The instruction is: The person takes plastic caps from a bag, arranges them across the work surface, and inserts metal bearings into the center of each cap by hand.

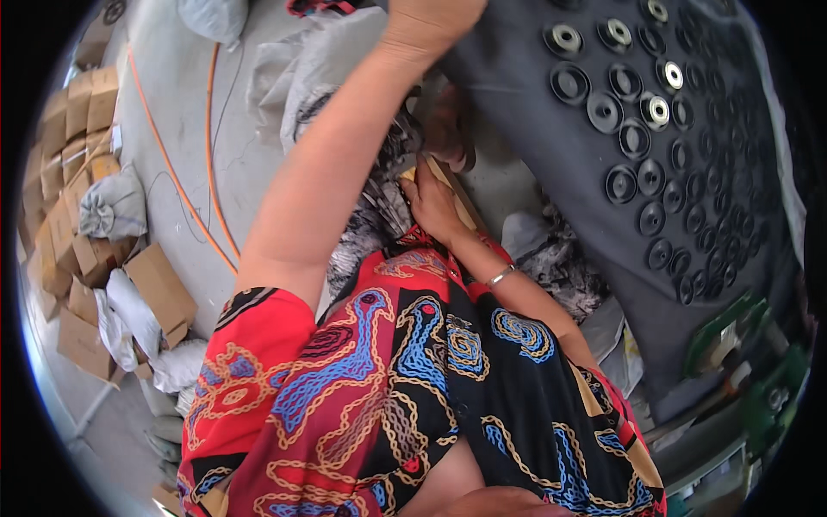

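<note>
Patterned red, blue and black cloth (405, 388) fills the near view, worn by the person. Their right hand (435, 202), a bracelet (500, 276) at its wrist, pinches a tan wooden strip (448, 185) against a bag (379, 207) of dark and pale pieces; that grip is closed on the strip. Their left hand (431, 21) reaches up to the counter (534, 129) edge; whether it is open or closed I cannot tell. Holding the strip steady, close to its end, seems wise. On the grey counter lie dozens of black discs (650, 177), too many to count, and five show silver centres (659, 109).
</note>
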A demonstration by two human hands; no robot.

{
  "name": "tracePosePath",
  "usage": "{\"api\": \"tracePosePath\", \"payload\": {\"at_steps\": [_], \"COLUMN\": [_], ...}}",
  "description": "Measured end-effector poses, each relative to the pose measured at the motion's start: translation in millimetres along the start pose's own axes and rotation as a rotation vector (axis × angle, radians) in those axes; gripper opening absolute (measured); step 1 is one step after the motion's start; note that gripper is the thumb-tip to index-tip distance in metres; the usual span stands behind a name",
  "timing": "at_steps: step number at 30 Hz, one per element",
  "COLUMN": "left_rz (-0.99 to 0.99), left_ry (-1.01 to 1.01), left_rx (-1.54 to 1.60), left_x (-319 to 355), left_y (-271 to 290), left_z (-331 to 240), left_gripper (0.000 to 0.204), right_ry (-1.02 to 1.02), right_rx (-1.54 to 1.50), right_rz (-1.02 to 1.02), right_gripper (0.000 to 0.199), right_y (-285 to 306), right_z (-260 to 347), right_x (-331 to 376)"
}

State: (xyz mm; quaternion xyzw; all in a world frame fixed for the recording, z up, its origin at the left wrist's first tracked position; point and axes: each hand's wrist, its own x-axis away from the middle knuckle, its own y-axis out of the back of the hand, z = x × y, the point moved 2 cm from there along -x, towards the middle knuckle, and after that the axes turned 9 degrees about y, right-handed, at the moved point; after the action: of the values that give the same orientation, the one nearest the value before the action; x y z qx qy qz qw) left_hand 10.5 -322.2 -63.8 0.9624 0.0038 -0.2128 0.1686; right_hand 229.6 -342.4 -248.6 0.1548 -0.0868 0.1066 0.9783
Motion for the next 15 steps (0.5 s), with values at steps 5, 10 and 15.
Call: {"api": "tracePosePath", "payload": {"at_steps": [5, 10, 15], "left_rz": [0.016, 0.028, 0.027], "left_ry": [0.045, 0.054, 0.013], "left_rx": [0.026, 0.03, 0.007], "left_x": [-3.8, 0.2, 2.5], "left_y": [-4.9, -3.7, -5.3], "left_z": [5.5, -3.3, -1.0], "left_gripper": [0.004, 0.003, 0.003], "right_ry": [-0.395, -0.604, -0.513], "right_rx": [-0.547, 0.14, 0.093], "right_rz": [-0.29, 0.253, 0.339], "right_gripper": [0.041, 0.031, 0.029], "right_y": [-12.9, -22.6, -24.2], "right_z": [-72.0, -148.8, -187.2], "right_x": [18.2, 44.8, 71.3]}}
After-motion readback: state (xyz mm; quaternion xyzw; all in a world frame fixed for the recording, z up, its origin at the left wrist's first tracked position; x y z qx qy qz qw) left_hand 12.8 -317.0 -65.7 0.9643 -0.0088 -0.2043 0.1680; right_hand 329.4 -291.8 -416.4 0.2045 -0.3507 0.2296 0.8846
